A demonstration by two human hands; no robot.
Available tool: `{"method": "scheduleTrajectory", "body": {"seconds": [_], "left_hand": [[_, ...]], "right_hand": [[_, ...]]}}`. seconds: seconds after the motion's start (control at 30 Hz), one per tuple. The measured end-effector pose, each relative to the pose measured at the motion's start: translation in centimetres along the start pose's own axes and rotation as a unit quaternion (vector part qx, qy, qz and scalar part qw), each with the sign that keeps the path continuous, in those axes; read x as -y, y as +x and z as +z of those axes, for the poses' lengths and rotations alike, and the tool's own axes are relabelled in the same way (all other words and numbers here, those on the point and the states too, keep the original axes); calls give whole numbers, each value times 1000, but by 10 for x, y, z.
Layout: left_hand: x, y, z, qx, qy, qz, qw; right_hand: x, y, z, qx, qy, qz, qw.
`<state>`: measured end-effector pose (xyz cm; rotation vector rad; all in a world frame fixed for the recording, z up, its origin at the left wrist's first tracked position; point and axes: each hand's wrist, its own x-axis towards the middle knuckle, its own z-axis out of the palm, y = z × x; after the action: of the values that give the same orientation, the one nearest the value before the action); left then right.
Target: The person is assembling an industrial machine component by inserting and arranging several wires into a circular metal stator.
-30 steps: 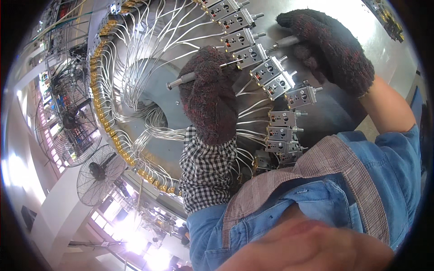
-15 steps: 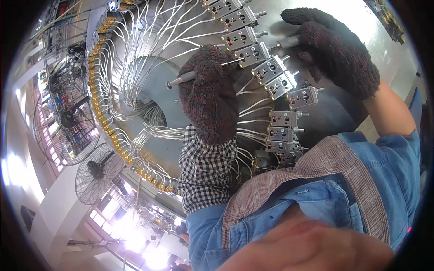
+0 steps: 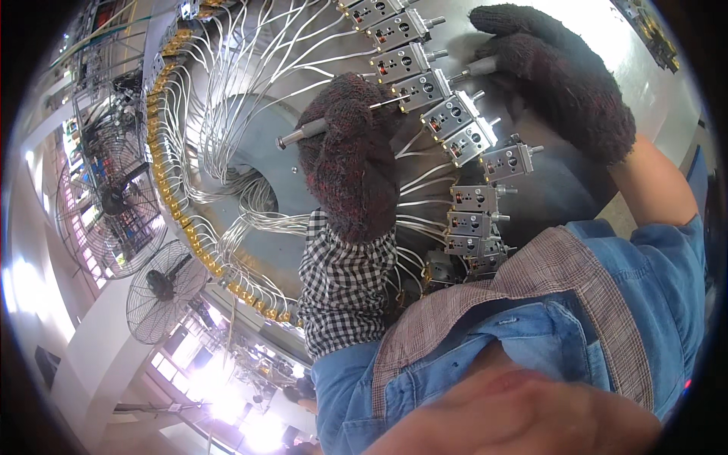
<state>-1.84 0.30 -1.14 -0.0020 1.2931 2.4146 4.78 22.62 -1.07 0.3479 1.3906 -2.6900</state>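
My left hand (image 3: 350, 163), in a dark knitted glove, is closed round a slim screwdriver (image 3: 303, 134) with a grey metal handle. The thin shaft comes out past my fingers, and its tip lies at the face of a small metal control unit (image 3: 422, 91). On the unit's outer side, my right hand (image 3: 557, 80), gloved alike, grips a grey cylinder (image 3: 481, 67) between its fingers. The cylinder is in line with that unit's stem; whether it is fitted over the stem I cannot tell. The fingertips of my right hand are partly hidden.
Several similar metal units (image 3: 470, 144) stand along the rim of a round metal table (image 3: 284, 121). White wires (image 3: 227, 144) run from them to a hole in the middle. Brass-coloured fittings (image 3: 163, 163) line the left rim. Beyond stand caged fans (image 3: 161, 287).
My right hand has turned slightly around the grey cylinder, and its thumb has tucked in out of sight. My left hand has shifted very slightly left with the screwdriver.
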Motion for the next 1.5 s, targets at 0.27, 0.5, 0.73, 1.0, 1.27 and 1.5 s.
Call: {"method": "scheduleTrajectory", "body": {"seconds": [0.27, 0.5, 0.73, 1.0, 1.27, 1.5], "left_hand": [[-2, 3, -4, 0, 17, -44, 999], [-2, 0, -6, -7, 8, -27, 1000], [-2, 2, -4, -27, 24, -34, 999], [-11, -6, -7, -16, -6, -49, 999], [-18, -28, 13, 6, 119, -66, 991], [-7, -26, 7, 69, 53, -57, 995]], "right_hand": [[2, 4, -15, 41, -665, -290, 687], [1, 4, -12, 34, -689, -274, 670], [-17, 9, -20, 89, -102, -124, 983], [19, -6, 8, -121, -63, 111, 984], [13, -11, -1, -79, -257, 43, 962], [11, -9, 3, -60, -170, 63, 982]]}}
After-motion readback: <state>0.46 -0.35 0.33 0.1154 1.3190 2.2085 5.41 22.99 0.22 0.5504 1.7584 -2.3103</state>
